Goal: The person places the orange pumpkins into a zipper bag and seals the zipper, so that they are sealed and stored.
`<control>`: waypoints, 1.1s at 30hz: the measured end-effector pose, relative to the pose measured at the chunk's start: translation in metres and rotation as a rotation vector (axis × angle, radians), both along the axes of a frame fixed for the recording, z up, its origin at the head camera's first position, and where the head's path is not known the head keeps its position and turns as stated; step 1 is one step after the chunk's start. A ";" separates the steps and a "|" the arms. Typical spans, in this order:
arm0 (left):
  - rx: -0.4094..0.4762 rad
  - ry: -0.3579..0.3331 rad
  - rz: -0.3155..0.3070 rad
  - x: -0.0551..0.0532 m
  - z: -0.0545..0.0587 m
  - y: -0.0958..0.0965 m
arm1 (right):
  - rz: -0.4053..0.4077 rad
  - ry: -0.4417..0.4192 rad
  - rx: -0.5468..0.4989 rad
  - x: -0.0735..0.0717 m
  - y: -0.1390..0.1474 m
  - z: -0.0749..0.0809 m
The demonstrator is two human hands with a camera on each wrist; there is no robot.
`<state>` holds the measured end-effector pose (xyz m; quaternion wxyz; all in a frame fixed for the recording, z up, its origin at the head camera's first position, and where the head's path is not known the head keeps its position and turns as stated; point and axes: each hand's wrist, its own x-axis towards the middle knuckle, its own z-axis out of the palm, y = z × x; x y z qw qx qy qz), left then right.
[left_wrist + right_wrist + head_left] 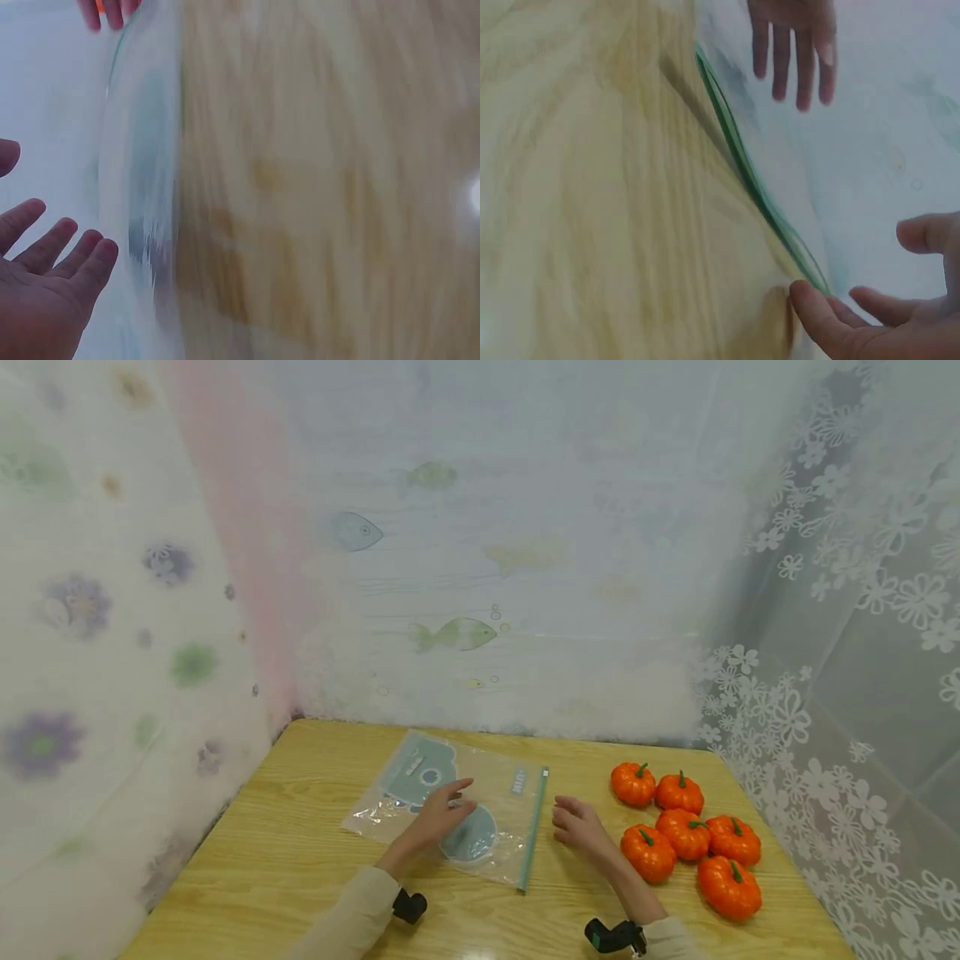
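Note:
A clear zip bag [498, 777] with blue-green printing lies flat on the wooden table, its green zip strip [533, 831] along the right side. Over the bag's middle hovers my left hand [441, 814], fingers loosely extended and holding nothing. My right hand [583, 828] is just to the right of the zip strip, fingers slightly bent, with nothing in it. In the right wrist view, the green strip [739, 154] runs toward the right fingertips [804, 294]; whether they touch it I cannot tell. The left wrist view is blurred, showing the spread left hand [56, 277] beside the bag's edge.
Several orange toy pumpkins [686, 835] with green stems are grouped on the right part of the table [277, 843]. A fish-patterned curtain [525, 677] hangs behind the table. Flowered curtains hang at the left [112, 693] and right [795, 718].

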<state>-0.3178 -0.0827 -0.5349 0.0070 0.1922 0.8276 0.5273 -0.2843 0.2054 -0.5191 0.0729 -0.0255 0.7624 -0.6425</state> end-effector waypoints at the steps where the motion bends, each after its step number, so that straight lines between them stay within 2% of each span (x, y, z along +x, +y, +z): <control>1: -0.006 -0.009 -0.022 0.001 -0.001 0.006 | -0.011 -0.026 -0.034 -0.001 -0.002 -0.002; 4: 0.003 -0.025 -0.069 0.006 -0.002 0.021 | -0.041 -0.093 -0.115 -0.003 -0.007 -0.005; 7: 0.052 -0.045 -0.107 0.009 -0.003 0.035 | -0.040 -0.124 -0.170 -0.004 -0.008 -0.005; 11: 0.139 -0.113 -0.139 0.015 -0.003 0.049 | 0.038 -0.155 -0.214 -0.006 -0.007 -0.003; 15: 0.186 -0.179 -0.130 0.023 -0.003 0.059 | 0.128 -0.197 -0.235 -0.011 -0.005 0.000; 19: 0.232 -0.213 -0.105 0.028 -0.006 0.064 | 0.176 -0.228 -0.219 -0.016 -0.006 0.003; 26: 0.279 -0.202 -0.078 0.027 -0.012 0.065 | 0.239 -0.244 -0.182 -0.020 -0.009 0.001; 33: 0.258 -0.188 -0.045 0.026 -0.014 0.069 | 0.300 -0.254 -0.159 -0.023 -0.009 -0.002</control>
